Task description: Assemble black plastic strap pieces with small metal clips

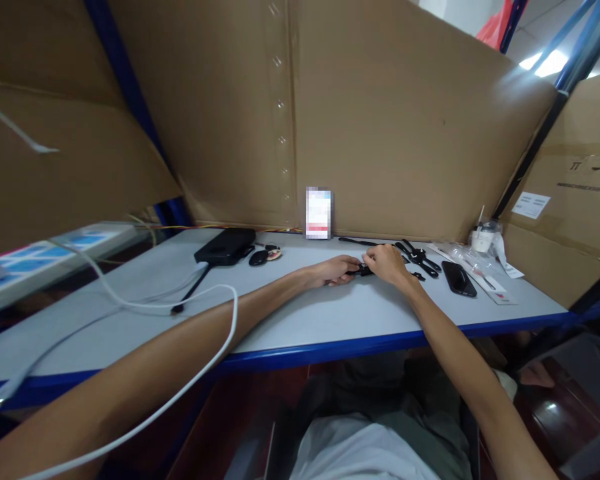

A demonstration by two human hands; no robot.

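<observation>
My left hand is closed on one end of a small black watch, its fingers pinched together at the strap side. Opposite it, my right hand pinches the same watch from the right. The fingers cover much of it, so its details are hard to make out. Just right of my right hand lie black watches with straps, and a small black piece sits close to them. Behind the hands, a dark strip stretches along the back of the table.
A phone with a lit screen leans against the cardboard wall. On the right lie a black phone and clear plastic packaging. Leftward are a black case, a key fob and a power strip. A white cable crosses my left forearm.
</observation>
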